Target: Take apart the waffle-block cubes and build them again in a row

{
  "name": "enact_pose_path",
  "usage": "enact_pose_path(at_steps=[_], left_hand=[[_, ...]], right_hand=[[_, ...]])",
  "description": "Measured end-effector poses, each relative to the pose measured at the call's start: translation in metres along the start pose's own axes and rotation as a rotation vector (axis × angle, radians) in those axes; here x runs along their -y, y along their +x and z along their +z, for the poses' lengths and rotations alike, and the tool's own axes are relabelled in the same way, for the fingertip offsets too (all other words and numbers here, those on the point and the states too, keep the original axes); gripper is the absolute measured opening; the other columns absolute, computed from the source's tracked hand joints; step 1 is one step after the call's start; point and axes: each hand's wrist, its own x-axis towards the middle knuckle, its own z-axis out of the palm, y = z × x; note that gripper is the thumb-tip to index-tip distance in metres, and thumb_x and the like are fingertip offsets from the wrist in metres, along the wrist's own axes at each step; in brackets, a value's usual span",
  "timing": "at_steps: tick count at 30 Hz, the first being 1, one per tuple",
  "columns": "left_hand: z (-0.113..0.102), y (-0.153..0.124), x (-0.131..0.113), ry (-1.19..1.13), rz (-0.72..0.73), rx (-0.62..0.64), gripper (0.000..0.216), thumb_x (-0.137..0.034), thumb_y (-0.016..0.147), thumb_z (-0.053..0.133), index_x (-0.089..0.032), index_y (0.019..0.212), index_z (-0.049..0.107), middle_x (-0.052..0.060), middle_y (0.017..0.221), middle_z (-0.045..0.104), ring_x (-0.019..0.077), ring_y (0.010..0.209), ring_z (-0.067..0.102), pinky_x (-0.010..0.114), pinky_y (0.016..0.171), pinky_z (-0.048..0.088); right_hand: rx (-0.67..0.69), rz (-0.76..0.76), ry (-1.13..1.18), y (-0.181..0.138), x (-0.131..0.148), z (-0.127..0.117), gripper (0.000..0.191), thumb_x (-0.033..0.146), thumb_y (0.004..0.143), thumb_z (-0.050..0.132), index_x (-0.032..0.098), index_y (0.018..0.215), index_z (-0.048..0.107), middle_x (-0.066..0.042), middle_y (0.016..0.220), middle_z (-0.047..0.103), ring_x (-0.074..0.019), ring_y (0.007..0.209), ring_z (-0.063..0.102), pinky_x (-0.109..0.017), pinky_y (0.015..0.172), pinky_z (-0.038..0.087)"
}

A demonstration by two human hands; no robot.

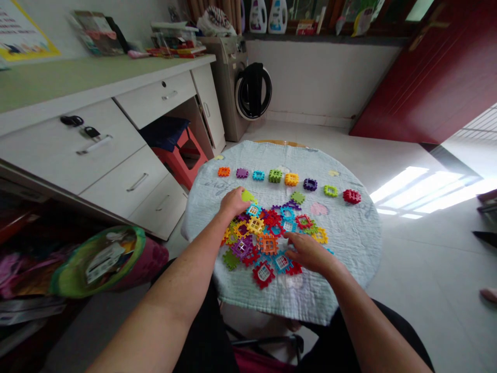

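Observation:
My left hand (232,202) is at the far left of a heap of plastic interlocking tiles (267,243), its fingers closed on the edge of a yellow-green tile (248,196). A blue tile with a white window insert (253,210) lies just beside those fingers. My right hand (306,249) rests low over the right side of the heap, thumb and index finger apart. Near its fingertips are an orange window tile (267,243) and a blue tile with a white insert (282,262). Many heap tiles overlap, and some are hidden under my right hand.
Beyond the heap, several joined blocks stand in a row, from an orange block (224,171) to a red block (351,196). A light blue cloth (349,235) covers the round table. A red stool (182,155), white drawers (116,155) and a basket (135,259) stand left.

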Motion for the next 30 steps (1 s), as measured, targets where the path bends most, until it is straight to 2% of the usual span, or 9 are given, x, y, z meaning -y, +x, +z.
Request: enact_pose_path(at_steps=[2, 5, 10, 14, 19, 26, 30], left_hand=[[0.002, 0.002, 0.001, 0.042, 0.056, -0.058, 0.056, -0.035, 0.076, 0.062, -0.019, 0.127, 0.051, 0.012, 0.128, 0.06, 0.0274, 0.116, 0.055, 0.034, 0.098, 0.041], [0.004, 0.005, 0.005, 0.084, 0.178, -0.087, 0.058, -0.019, 0.075, 0.06, -0.021, 0.132, 0.048, 0.008, 0.135, 0.055, 0.0259, 0.122, 0.048, 0.036, 0.105, 0.035], [0.001, 0.012, 0.011, 0.052, 0.269, 0.066, 0.066, -0.006, 0.069, 0.054, -0.017, 0.134, 0.048, 0.009, 0.136, 0.054, 0.0229, 0.123, 0.05, 0.033, 0.108, 0.034], [-0.002, 0.011, 0.007, 0.032, 0.301, 0.173, 0.068, -0.008, 0.065, 0.056, -0.015, 0.132, 0.05, 0.01, 0.135, 0.055, 0.024, 0.123, 0.05, 0.031, 0.108, 0.034], [-0.005, 0.007, 0.002, 0.008, 0.315, 0.279, 0.076, -0.018, 0.061, 0.063, -0.015, 0.135, 0.048, 0.01, 0.132, 0.057, 0.0267, 0.121, 0.05, 0.03, 0.105, 0.036], [-0.011, 0.002, -0.001, 0.041, 0.296, 0.365, 0.082, -0.025, 0.06, 0.067, -0.015, 0.138, 0.044, 0.011, 0.138, 0.052, 0.0279, 0.127, 0.046, 0.031, 0.107, 0.034], [-0.009, -0.001, -0.005, 0.039, 0.325, 0.339, 0.08, -0.022, 0.059, 0.069, -0.015, 0.135, 0.046, 0.013, 0.141, 0.05, 0.028, 0.129, 0.046, 0.033, 0.108, 0.033]], right_hand=[[0.0, -0.004, 0.0, 0.0, 0.001, 0.001, 0.044, 0.023, 0.082, 0.056, 0.014, 0.125, 0.055, -0.014, 0.114, 0.067, -0.0238, 0.102, 0.063, -0.033, 0.087, 0.044], [0.006, -0.014, 0.0, 0.001, 0.0, 0.003, 0.044, 0.022, 0.082, 0.056, 0.013, 0.125, 0.055, -0.015, 0.113, 0.067, -0.0235, 0.101, 0.064, -0.033, 0.088, 0.044], [-0.006, -0.022, 0.004, 0.002, -0.002, 0.007, 0.044, 0.023, 0.082, 0.058, 0.014, 0.125, 0.055, -0.014, 0.113, 0.068, -0.0233, 0.102, 0.063, -0.033, 0.09, 0.044], [-0.002, -0.022, -0.005, 0.001, -0.002, 0.006, 0.044, 0.023, 0.082, 0.057, 0.013, 0.125, 0.055, -0.014, 0.113, 0.067, -0.0233, 0.102, 0.063, -0.033, 0.089, 0.045], [0.003, -0.008, 0.0, 0.0, 0.001, 0.005, 0.045, 0.023, 0.081, 0.057, 0.014, 0.125, 0.055, -0.014, 0.115, 0.067, -0.0235, 0.103, 0.063, -0.033, 0.09, 0.044], [0.009, -0.006, -0.009, -0.001, 0.002, 0.003, 0.047, 0.023, 0.082, 0.056, 0.012, 0.127, 0.055, -0.015, 0.117, 0.066, -0.0245, 0.107, 0.062, -0.033, 0.092, 0.043], [0.014, -0.009, -0.004, 0.0, 0.002, 0.003, 0.046, 0.024, 0.082, 0.057, 0.013, 0.126, 0.055, -0.015, 0.116, 0.066, -0.0238, 0.105, 0.063, -0.033, 0.091, 0.044]])
